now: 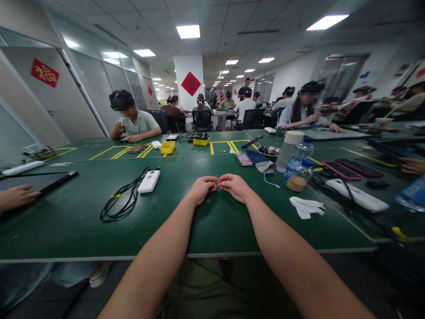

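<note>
From the head view I look down on two bare forearms reaching over a green table (219, 235), with the hands meeting near its middle. The left hand (203, 189) has thumb and fingers closed in a pinch, and the right hand (234, 187) mirrors it from the other side. Between their fingertips I make out a small dark-and-orange piece (218, 181), held just above the tabletop; the dark bit sits toward the left fingers, the orange toward the right. It is too small for me to tell what it is, or whether it is one part or two.

Left of the hands I see a white box (149, 181) marked 15, with a coiled black cable (121, 201) beside it. To the right, a crumpled white tissue (307, 208) lies near the table's front edge, and behind it stand a bottle with brown liquid (299, 179) and a tall pale cup (289, 153). Beyond the hands I pick out a metal bowl (270, 156) and two yellow trays, the nearer one (168, 148) left of the other.

At my far left a co-worker's hand (20, 197) rests on a dark flat panel (61, 178). Across the table sit a person in a pale shirt (141, 122) and, farther right, a long-haired person (303, 110).
</note>
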`<state>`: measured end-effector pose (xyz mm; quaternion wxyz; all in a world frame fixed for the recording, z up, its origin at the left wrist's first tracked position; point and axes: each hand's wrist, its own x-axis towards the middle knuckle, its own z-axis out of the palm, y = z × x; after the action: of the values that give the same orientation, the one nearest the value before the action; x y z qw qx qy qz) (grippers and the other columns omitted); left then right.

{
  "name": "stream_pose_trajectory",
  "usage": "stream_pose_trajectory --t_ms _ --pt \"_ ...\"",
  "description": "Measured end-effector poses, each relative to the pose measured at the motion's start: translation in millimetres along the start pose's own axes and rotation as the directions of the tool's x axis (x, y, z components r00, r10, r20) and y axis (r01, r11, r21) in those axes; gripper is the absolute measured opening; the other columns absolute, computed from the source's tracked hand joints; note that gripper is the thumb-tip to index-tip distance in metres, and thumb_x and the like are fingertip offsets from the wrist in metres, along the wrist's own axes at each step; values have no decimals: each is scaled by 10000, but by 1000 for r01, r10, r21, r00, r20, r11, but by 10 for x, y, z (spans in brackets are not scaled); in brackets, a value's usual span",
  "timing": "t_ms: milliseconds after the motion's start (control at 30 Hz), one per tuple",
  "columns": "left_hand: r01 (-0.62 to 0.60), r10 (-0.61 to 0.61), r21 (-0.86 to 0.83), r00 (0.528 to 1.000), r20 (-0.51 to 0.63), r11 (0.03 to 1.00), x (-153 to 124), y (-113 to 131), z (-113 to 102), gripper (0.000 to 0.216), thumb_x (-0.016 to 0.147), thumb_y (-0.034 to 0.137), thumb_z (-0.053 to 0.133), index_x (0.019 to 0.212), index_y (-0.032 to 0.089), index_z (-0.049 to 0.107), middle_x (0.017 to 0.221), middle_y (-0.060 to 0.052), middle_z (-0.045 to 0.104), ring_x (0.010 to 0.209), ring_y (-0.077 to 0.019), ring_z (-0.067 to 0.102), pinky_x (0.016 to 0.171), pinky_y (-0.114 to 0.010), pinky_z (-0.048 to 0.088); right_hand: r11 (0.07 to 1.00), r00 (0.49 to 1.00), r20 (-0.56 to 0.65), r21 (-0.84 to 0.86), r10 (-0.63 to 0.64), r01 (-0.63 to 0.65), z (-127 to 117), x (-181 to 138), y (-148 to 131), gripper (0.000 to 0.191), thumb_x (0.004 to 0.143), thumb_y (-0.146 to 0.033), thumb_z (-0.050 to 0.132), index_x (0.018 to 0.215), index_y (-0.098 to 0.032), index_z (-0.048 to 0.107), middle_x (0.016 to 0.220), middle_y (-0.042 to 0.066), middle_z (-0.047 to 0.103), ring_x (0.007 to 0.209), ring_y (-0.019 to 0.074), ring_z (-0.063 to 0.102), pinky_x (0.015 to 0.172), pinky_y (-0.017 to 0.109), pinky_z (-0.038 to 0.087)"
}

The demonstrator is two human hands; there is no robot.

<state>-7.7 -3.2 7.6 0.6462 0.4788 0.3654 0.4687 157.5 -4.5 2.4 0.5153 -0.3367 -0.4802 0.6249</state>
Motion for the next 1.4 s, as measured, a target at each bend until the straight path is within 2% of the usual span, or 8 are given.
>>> stream_pose_trajectory --t_ms 133,267,500,700,1167,1400 --pt "-18 18 -3 1000 -11 1000 2 -8 -5 299 696 22 642 984 100 625 775 -65 647 604 -80 592 614 -205 495 1000 1000 10 -4 -8 8 -6 -1 0 227 598 -87 733 787 -147 624 740 22 665 674 121 650 694 261 527" --pt "-21 20 -16 999 -49 1000 6 -6 -9 217 718 77 669 926 105 614 770 -62 637 607 -78 588 601 -201 491 1000 1000 16 -22 -14 15 -13 1 -3 245 581 -87 736 788 -151 622 755 14 663 644 106 634 667 251 515" --pt "-44 44 11 999 -4 999 6 -6 -18 132 770 185 659 864 102 620 711 -48 608 595 -72 565 572 -186 470 998 999 -6 -50 -38 37 -1 7 5 258 567 -117 757 789 -151 631 746 7 654 622 98 606 625 237 493" --pt "-78 78 1 997 -1 997 0 -9 -22 168 734 150 690 881 113 617 734 -39 613 609 -64 571 598 -179 472 995 999 -24 -97 -39 37 11 8 16 246 580 -189 781 770 -149 629 719 15 652 600 98 593 606 240 488" --pt "-82 82 5 996 36 997 1 -6 -20 160 732 122 671 888 108 641 768 -49 627 615 -64 577 607 -179 482 991 998 -25 -125 -49 45 21 -5 11 245 586 -216 790 745 -150 615 686 14 648 602 106 593 606 244 475" --pt "-63 62 8 997 37 998 3 -8 -21 171 720 128 686 887 103 655 750 -47 623 607 -60 568 603 -175 483 979 995 -29 -187 -92 85 24 -5 0 215 588 -219 768 729 -155 618 639 -20 616 531 74 522 519 208 408"
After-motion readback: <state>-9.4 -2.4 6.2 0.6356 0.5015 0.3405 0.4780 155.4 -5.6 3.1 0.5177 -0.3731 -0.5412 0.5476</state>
